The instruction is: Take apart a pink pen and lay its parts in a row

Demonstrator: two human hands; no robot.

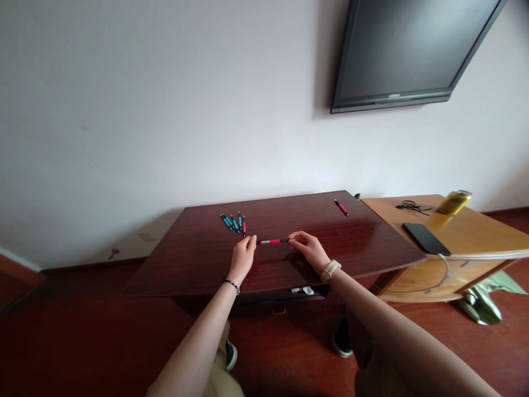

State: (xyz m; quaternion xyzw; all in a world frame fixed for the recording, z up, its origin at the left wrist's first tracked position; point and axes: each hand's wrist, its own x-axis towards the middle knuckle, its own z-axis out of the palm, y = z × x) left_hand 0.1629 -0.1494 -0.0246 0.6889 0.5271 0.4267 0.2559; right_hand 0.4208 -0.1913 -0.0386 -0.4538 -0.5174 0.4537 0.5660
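Observation:
A pink and black pen [271, 241] is held level above the dark wooden table [194, 264]. My left hand [243, 255] pinches its left end, and my right hand [308, 249] pinches its right end. Just beyond my left hand, several teal and black pens [232, 221] lie side by side in a loose fan. Beside them on the right lies another pink pen [244, 225]. Far off on the table's right side rests one more pink pen [341, 207], apart from the others.
A lighter wooden cabinet [487, 231] adjoins the table on the right. On it are a phone [425, 239] with a white cable, a black coiled cord [413, 207] and a yellow can [454, 202]. A television [413, 49] hangs on the wall above.

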